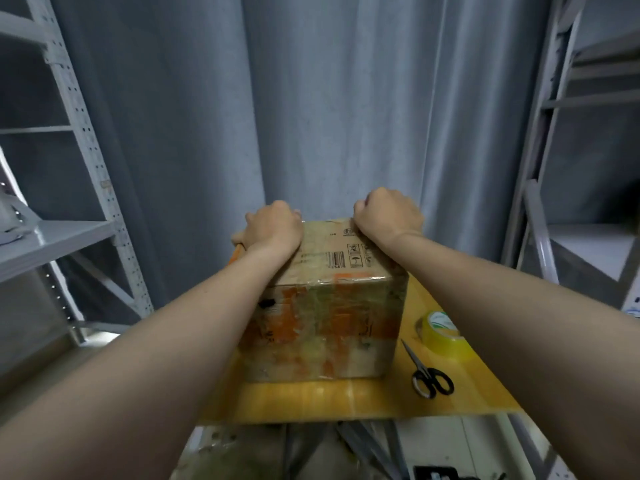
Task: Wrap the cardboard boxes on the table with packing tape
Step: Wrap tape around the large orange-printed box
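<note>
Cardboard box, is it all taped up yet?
Nearly, it seems. Done: shiny clear tape already covers the front of the cardboard box. In hand: the left hand and right hand grip its far top edge. Left: maybe the far side, which is hidden. The packing tape roll and scissors lie idle on the table.

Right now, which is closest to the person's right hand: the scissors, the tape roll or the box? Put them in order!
1. cardboard box: right under the right hand, touching it.
2. tape roll: on the table, right of the box.
3. scissors: on the table, in front of the tape roll, nearer the camera.
</note>
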